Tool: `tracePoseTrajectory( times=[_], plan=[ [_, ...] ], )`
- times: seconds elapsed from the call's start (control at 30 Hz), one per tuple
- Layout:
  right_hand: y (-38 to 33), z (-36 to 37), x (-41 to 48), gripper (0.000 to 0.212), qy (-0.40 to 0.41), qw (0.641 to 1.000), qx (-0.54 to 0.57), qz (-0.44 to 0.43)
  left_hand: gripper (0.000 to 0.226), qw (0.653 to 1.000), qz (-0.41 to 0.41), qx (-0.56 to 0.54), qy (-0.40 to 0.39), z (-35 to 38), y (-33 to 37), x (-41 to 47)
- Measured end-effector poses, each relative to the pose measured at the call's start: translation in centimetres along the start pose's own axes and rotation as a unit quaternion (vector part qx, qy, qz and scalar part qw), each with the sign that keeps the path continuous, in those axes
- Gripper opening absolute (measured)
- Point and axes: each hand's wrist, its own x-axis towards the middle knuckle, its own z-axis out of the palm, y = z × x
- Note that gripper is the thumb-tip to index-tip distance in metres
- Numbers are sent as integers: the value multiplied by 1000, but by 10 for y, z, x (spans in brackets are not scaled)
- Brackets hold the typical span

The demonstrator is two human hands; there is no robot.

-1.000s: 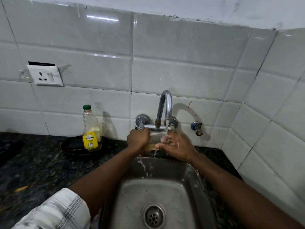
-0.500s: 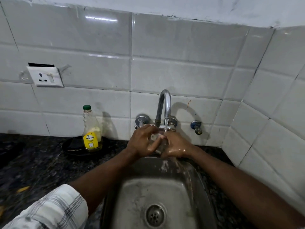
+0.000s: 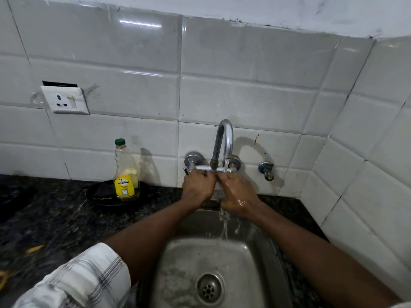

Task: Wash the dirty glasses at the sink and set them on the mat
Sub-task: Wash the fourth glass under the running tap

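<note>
At frame centre, your left hand (image 3: 198, 187) and right hand (image 3: 238, 196) both curl around a glass (image 3: 217, 192) under the running tap (image 3: 225, 138), above the sink (image 3: 178, 274).

head-worn view, facing forward and down, close over sink (image 3: 222, 258), toward tiled wall (image 3: 222, 85)

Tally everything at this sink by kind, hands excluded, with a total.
Clear glass, in the grip of left hand and right hand: 1
Clear plastic bottle, green cap: 1
Round black dish: 1
Taps, chrome curved faucet and small wall tap: 2
White wall socket: 1
Steel sink: 1
Total: 7
</note>
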Motion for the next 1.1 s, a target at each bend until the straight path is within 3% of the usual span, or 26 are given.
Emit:
tracePoseTrajectory(
  times=[0.07, 0.1, 0.17, 0.23, 0.27, 0.4, 0.43, 0.5, 0.57, 0.63, 0.73, 0.8, 0.87, 0.93, 0.97, 1.03, 1.1],
  plan=[
    [0, 1, 2, 80, 18, 999, -46, -7, 45, 998, -57, -30, -6, 4, 3, -3],
    [-1, -1, 2, 75, 6, 1000, -23, -16, 44, 998, -12, -51, 17, 4, -1, -8],
    [0, -8, 0, 51, -56, 991, 122, -7, 33, 982, 159, -79, 69, -2, -12, -28],
    [2, -7, -2, 41, -78, 978, 195, 8, 32, 961, 263, -53, 66, -4, -20, -25],
    [1, -6, -3, 43, -71, 982, 177, 12, 34, 968, 240, -47, 48, -6, -15, -20],
    [-3, 6, 2, 72, -8, 1000, -7, 26, 38, 1000, 19, -11, 7, -1, 2, -5],
    [-3, 4, 1, 76, 1, 1000, -15, 15, 38, 999, 17, -24, 18, 2, 2, -9],
    [-1, -6, -1, 67, -30, 998, 55, 6, 36, 991, 94, -72, 67, 2, -9, -21],
    [2, -17, -6, 47, -89, 984, 156, 8, 37, 975, 205, -68, 58, -3, -17, -30],
    [-3, -20, -9, 50, -105, 979, 176, 16, 36, 973, 223, -49, 37, -3, -17, -22],
    [-12, -5, -6, 69, -6, 1000, -7, 16, 37, 999, -19, -39, -4, 2, 2, -5],
    [-7, 2, -2, 72, 5, 999, -50, 7, 39, 994, -77, -78, -5, 6, 4, -7],
    [-2, -5, 0, 63, -54, 999, 5, -1, 41, 994, 36, -94, 38, 5, -4, -18],
    [1, -12, -2, 54, -100, 988, 116, -7, 39, 983, 168, -63, 27, 1, -16, -27],
    [-2, -13, -4, 55, -95, 985, 144, -5, 40, 981, 186, -42, 15, -1, -16, -25],
    [-8, -8, -5, 60, -42, 996, 84, 7, 38, 993, 110, -39, -10, -8, -5, -17],
    [-11, 1, -4, 69, 23, 998, -65, 2, 31, 992, -55, -93, -72, -14, 13, -8]
  ],
)
